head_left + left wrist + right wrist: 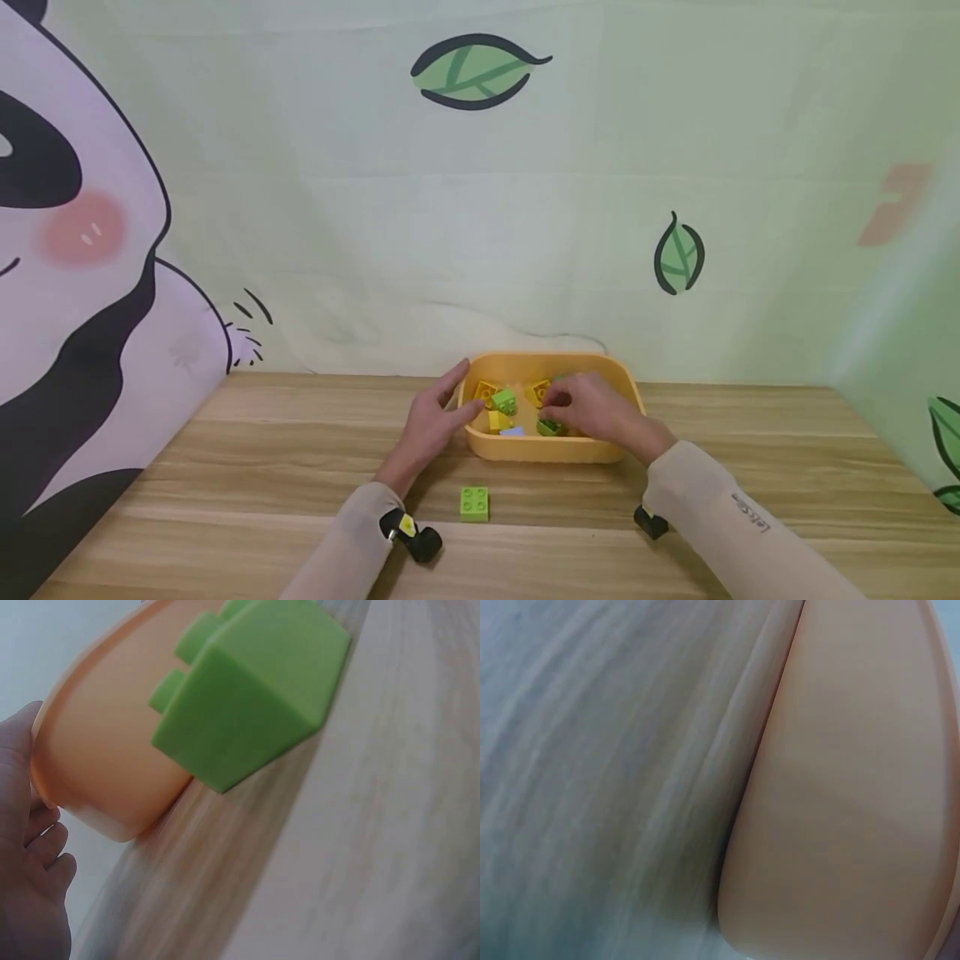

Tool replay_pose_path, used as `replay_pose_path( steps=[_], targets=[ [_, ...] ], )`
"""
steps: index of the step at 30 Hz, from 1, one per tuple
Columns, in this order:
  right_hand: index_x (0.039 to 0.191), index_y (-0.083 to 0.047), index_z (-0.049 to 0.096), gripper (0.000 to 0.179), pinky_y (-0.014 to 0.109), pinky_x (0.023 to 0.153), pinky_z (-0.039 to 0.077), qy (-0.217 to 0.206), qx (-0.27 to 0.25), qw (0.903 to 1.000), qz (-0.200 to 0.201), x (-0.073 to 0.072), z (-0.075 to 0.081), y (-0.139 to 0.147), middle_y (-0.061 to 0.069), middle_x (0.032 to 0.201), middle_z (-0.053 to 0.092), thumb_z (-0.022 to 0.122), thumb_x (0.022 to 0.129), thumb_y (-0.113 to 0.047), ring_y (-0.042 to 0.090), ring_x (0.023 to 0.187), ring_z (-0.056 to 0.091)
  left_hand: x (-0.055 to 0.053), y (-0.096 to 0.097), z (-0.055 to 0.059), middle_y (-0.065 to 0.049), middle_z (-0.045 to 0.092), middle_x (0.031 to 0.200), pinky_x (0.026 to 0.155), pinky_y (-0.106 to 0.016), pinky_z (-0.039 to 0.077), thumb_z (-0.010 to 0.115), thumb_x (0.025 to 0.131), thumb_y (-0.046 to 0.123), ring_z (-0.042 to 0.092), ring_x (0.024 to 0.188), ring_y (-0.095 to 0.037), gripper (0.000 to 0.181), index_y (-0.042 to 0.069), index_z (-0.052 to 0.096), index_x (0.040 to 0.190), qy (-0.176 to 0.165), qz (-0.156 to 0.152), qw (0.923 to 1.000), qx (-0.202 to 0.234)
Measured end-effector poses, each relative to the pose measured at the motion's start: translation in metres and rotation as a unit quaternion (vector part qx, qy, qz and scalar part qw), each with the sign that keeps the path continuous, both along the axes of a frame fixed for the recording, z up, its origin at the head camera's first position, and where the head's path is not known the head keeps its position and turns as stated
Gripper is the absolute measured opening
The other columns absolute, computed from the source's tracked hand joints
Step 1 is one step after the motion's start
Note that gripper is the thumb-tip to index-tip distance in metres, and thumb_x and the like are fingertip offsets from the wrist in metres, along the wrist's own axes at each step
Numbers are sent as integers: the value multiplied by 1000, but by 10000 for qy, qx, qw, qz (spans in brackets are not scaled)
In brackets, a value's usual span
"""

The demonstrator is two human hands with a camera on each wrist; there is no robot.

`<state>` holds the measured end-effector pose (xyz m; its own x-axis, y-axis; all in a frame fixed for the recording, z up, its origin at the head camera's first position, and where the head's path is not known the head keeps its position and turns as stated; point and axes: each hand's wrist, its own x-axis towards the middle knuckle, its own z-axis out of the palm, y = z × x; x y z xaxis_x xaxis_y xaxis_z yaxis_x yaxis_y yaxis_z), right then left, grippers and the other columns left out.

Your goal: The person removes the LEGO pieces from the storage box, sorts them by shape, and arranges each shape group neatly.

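A yellow-orange plastic bin (546, 451) stands on the wooden table with several toy building bricks inside. My left hand (433, 417) holds its left end, the thumb reaching over the rim; in the left wrist view, fingers lie curled beside the bin wall (112, 750). Inside the bin my right hand (592, 408) has its thumb and fingers bent down at a dark green brick (550, 428), seemingly pinching it; the hand partly hides the contact. A light green brick (474, 504) lies studs-up on the table in front of the bin.
Left in the bin are a light green brick (504, 402), yellow bricks (498, 421) and a pale blue piece (512, 432). A printed cloth backdrop (360, 250) rises behind the table (300, 450). The right wrist view shows only the bin's outer wall (840, 787) and tabletop.
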<state>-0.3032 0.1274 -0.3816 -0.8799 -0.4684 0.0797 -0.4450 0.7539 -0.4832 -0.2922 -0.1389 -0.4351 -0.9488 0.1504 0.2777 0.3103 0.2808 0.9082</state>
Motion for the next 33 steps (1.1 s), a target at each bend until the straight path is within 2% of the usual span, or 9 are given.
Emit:
replay_pose_path(
  steps=[4,10,16,23,29,33],
  targets=[
    [97,-10,78,13,28,68,57,-103,-53,9999,40,0,0,1,-4,87,71,82,96,-22,13,74,59,0,0,0,-8,40,167,127,-48,27,75,97,20,32,156,-29,73,6,45,161,-12,0,10000,30],
    [101,-10,78,24,31,75,58,-149,67,9998,90,0,0,1,-5,91,72,84,94,-32,14,80,60,0,1,0,-8,40,167,127,-47,27,75,97,20,32,156,-29,72,6,45,161,10,-24,10000,24],
    [105,-6,79,23,34,81,60,-182,140,9994,254,-1,1,1,-3,93,73,85,93,-25,14,83,62,1,1,1,-8,40,167,127,-48,27,75,97,21,33,156,-29,73,7,45,161,-46,-14,10000,17],
    [113,-4,78,26,40,90,61,-148,-28,9999,81,1,4,-1,0,103,75,84,94,-20,16,91,65,2,2,3,-8,40,167,127,-47,27,74,97,19,32,156,-28,72,6,44,161,-21,-68,10000,39],
    [118,-5,77,30,41,91,61,8,-175,9998,-77,6,9,-3,1,106,74,83,95,-22,19,93,64,1,1,1,-9,41,167,127,-48,27,74,97,19,33,156,-29,72,6,45,161,-23,-29,10000,63],
    [119,-5,77,31,42,91,61,151,-390,9991,-30,12,14,-2,1,109,75,83,95,-22,19,96,65,0,0,0,-9,41,167,127,-48,28,75,97,20,33,156,-30,72,6,45,161,11,12,10000,31]
  ],
)
